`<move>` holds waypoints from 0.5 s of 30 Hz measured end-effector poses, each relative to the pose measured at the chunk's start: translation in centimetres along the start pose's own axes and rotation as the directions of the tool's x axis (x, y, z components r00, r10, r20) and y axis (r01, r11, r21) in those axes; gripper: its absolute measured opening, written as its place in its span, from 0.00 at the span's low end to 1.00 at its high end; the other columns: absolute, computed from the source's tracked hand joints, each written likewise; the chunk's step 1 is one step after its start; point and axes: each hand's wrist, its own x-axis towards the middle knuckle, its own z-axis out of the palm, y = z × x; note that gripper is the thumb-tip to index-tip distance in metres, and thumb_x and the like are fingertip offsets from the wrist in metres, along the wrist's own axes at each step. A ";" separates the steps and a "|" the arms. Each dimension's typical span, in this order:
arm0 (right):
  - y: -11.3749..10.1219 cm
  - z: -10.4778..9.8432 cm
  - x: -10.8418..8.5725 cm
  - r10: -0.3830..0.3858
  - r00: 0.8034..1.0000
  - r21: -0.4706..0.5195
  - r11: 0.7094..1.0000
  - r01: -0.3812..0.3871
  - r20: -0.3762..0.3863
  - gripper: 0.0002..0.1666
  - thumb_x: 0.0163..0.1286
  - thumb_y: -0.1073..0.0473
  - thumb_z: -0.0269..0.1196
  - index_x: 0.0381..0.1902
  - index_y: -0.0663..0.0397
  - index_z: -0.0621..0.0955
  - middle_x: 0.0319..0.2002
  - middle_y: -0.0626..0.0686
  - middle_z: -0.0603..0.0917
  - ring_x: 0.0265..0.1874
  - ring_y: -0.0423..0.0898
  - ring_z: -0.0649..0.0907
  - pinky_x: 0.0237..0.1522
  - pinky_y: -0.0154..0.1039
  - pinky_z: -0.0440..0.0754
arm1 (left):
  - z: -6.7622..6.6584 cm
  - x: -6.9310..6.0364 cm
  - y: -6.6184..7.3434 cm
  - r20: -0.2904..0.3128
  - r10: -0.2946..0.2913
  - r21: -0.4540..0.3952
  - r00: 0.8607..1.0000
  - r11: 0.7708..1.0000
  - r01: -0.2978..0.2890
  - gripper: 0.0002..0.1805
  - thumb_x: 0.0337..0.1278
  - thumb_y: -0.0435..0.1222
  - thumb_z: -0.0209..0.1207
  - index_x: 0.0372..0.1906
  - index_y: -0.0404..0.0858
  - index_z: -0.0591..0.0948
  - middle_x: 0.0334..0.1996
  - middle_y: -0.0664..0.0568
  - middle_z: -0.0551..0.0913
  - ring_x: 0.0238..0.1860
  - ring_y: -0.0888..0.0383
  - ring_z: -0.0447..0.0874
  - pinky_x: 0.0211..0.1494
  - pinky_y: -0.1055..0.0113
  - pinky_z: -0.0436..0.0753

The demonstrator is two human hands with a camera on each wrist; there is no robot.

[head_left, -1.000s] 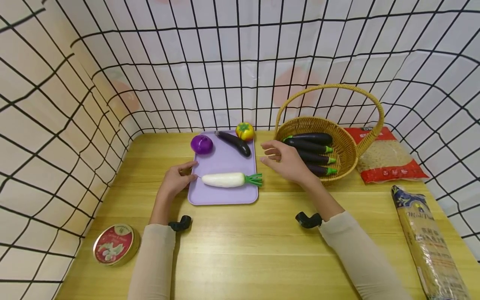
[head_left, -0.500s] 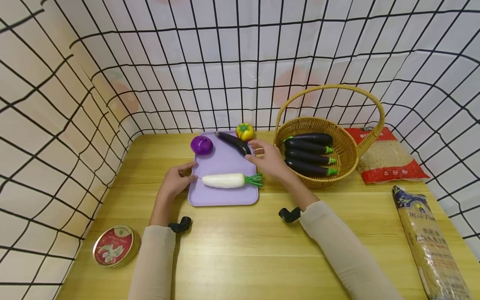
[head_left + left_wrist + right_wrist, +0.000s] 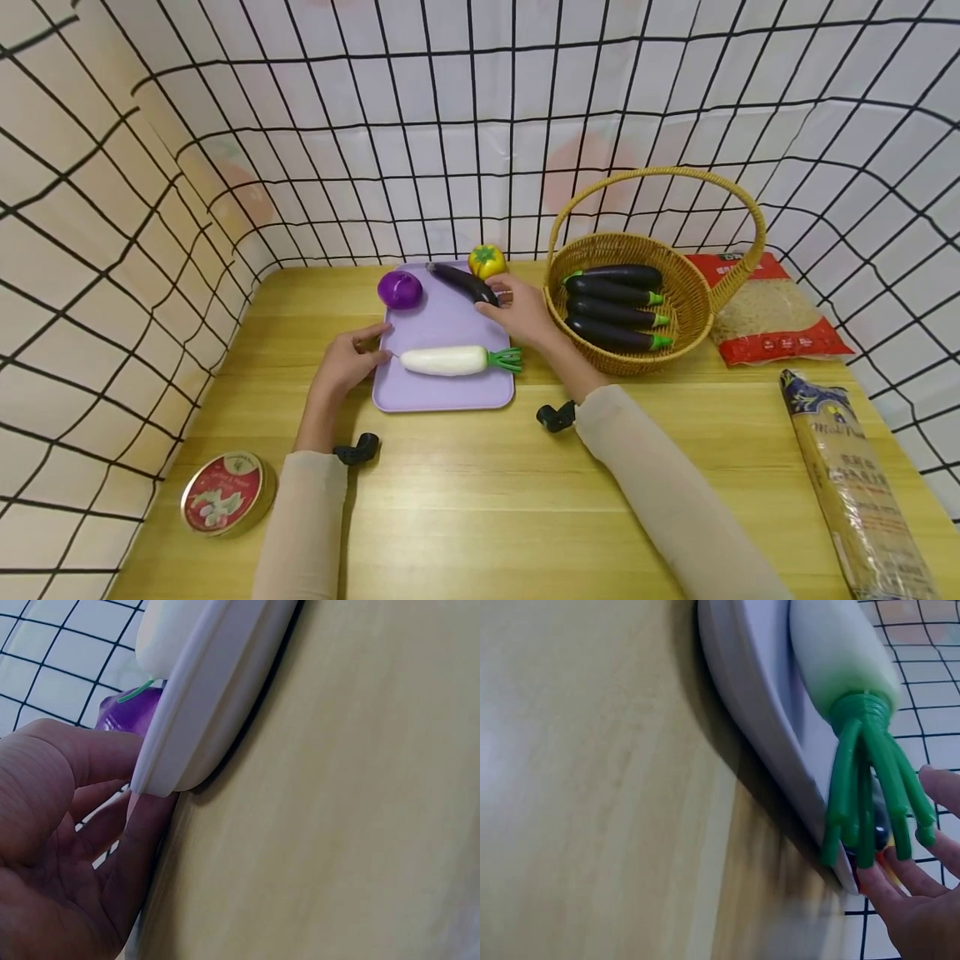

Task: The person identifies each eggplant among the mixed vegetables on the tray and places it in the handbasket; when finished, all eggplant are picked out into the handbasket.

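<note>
On the tabletop lies a lilac tray (image 3: 480,402); my left hand (image 3: 347,360) pinches its left rim, thumb above and fingers below in the left wrist view. A white radish (image 3: 444,360) with green leaves (image 3: 866,761) lies across its near part. At the tray's far right, my right hand (image 3: 523,315) reaches around the rounded end of a dark eggplant (image 3: 456,282), thumb and fingers spread on either side. Whether they touch it I cannot tell. A purple onion-like vegetable (image 3: 401,290) sits at the far left, and a yellow-red bell pepper (image 3: 486,261) at the far right corner.
Right of the tray stands a tall-handled wicker basket (image 3: 693,333) with several eggplants (image 3: 617,314). Beyond it are a red-ended bag (image 3: 780,321) and a long clear package (image 3: 858,483). A round tin (image 3: 225,496) lies front left. Black wire mesh (image 3: 450,125) surrounds the table.
My right hand has moved left from beside the basket to the end of the eggplant on the tray. My left hand stays at the tray's rim.
</note>
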 end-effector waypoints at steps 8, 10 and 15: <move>0.1 1.1 1.1 -0.026 1.000 -0.067 0.997 0.026 0.000 0.31 0.70 0.52 0.70 0.66 0.55 0.76 0.63 0.60 0.81 0.59 0.56 0.82 0.63 0.51 0.80 | 0.1 -0.1 -0.2 -0.010 0.000 -0.012 1.000 1.000 0.000 0.30 0.65 0.36 0.66 0.72 0.53 0.77 0.69 0.40 0.76 0.41 0.53 0.85 0.41 0.69 0.87; 0.1 1.3 1.2 -0.019 1.000 -0.090 0.996 0.020 0.011 0.31 0.70 0.51 0.69 0.67 0.55 0.76 0.63 0.60 0.81 0.60 0.56 0.82 0.64 0.51 0.79 | 0.0 0.0 -0.1 -0.011 0.005 -0.007 1.000 1.000 -0.005 0.30 0.65 0.36 0.66 0.72 0.52 0.77 0.69 0.41 0.76 0.41 0.53 0.85 0.40 0.69 0.87; -0.2 1.4 1.5 -0.001 1.000 -0.172 0.985 0.004 0.021 0.31 0.72 0.52 0.67 0.70 0.54 0.76 0.65 0.58 0.81 0.64 0.56 0.79 0.67 0.52 0.75 | 0.0 0.0 0.0 -0.015 0.011 -0.004 1.000 1.000 -0.011 0.30 0.64 0.37 0.67 0.71 0.52 0.77 0.69 0.43 0.78 0.40 0.53 0.84 0.40 0.69 0.86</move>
